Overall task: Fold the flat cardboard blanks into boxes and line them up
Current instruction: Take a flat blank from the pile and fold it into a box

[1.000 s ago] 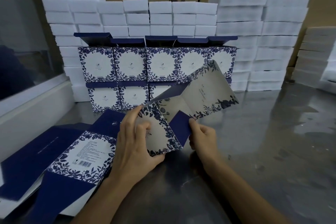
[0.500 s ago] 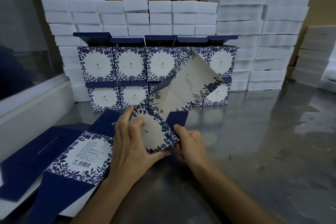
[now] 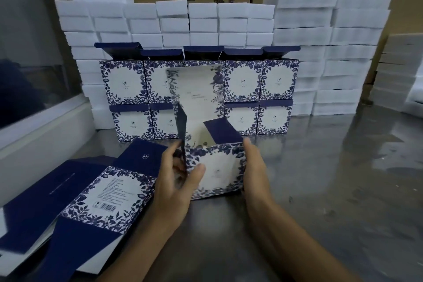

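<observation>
Your left hand (image 3: 176, 181) grips the left side of the half-formed box (image 3: 215, 171), thumb across its floral front, while your right hand (image 3: 254, 171) presses flat-fingered against its right side. The box stands on the steel table (image 3: 332, 190), lid flap upright. Flat blanks (image 3: 96, 199) lie near left; finished boxes (image 3: 242, 82) stand stacked beyond.

blue-floral white box (image 3: 215, 171), white foam blocks (image 3: 304, 36)

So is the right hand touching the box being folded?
Touching. The head view shows the right hand pressed flat along the right side of the half-folded box, with no gap between them.
</observation>
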Action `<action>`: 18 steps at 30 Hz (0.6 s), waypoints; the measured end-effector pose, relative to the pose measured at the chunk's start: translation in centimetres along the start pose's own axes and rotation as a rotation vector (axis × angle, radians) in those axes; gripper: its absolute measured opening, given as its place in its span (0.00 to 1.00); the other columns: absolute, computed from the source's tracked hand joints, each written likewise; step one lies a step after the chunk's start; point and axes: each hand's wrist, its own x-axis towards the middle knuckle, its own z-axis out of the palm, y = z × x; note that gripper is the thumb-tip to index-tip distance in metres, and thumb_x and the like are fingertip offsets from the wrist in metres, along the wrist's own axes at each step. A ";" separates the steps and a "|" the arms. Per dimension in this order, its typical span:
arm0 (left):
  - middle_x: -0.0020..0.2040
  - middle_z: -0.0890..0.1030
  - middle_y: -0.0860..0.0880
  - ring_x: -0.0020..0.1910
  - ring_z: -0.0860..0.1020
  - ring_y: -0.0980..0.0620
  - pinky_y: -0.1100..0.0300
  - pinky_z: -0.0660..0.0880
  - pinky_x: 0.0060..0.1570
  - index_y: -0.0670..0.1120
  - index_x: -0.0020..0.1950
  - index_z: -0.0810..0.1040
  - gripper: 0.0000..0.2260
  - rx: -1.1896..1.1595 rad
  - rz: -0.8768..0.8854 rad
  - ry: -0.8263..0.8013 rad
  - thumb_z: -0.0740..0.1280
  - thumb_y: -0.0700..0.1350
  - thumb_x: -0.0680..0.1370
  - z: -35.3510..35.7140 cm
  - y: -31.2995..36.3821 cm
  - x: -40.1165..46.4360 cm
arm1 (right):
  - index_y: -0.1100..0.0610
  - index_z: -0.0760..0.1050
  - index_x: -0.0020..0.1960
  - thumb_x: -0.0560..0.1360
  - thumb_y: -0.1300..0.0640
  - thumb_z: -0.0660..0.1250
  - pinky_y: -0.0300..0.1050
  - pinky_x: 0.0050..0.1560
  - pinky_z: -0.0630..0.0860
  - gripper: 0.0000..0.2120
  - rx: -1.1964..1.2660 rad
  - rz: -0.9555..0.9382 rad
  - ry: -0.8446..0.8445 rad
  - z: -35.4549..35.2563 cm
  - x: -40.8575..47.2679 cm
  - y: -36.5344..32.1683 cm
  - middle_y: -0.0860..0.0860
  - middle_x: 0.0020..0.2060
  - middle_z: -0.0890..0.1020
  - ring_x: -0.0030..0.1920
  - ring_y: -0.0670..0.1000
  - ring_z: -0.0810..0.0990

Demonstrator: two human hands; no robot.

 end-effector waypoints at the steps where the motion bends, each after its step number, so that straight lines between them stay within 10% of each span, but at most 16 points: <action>1: 0.52 0.80 0.60 0.51 0.79 0.60 0.67 0.74 0.50 0.68 0.69 0.64 0.28 -0.033 -0.001 -0.052 0.69 0.64 0.71 0.1 -0.1 -0.1 | 0.42 0.80 0.56 0.65 0.27 0.61 0.44 0.60 0.76 0.28 0.003 -0.035 0.013 -0.1 0.1 -0.3 0.36 0.51 0.84 0.54 0.37 0.81; 3: 0.56 0.80 0.60 0.55 0.80 0.57 0.62 0.75 0.54 0.67 0.72 0.62 0.32 -0.008 -0.003 -0.141 0.69 0.67 0.71 0.3 -0.3 -0.4 | 0.43 0.77 0.57 0.66 0.26 0.61 0.34 0.50 0.73 0.28 -0.025 -0.099 0.042 -0.4 0.0 -0.9 0.34 0.49 0.83 0.48 0.30 0.79; 10: 0.43 0.79 0.56 0.40 0.77 0.59 0.73 0.71 0.41 0.55 0.53 0.76 0.12 0.067 0.094 -0.024 0.63 0.60 0.77 0.9 1.7 -0.2 | 0.56 0.77 0.50 0.70 0.36 0.65 0.51 0.51 0.75 0.23 -0.011 -0.169 0.107 -1.2 -0.3 -2.1 0.53 0.45 0.81 0.46 0.51 0.78; 18: 0.37 0.79 0.42 0.38 0.77 0.48 0.51 0.74 0.42 0.42 0.41 0.76 0.16 -0.177 -0.443 0.308 0.62 0.52 0.82 -1.2 -0.1 1.1 | 0.50 0.78 0.53 0.73 0.37 0.65 0.55 0.51 0.77 0.19 -0.243 -0.499 0.011 -0.8 -1.6 -2.3 0.49 0.47 0.81 0.49 0.53 0.80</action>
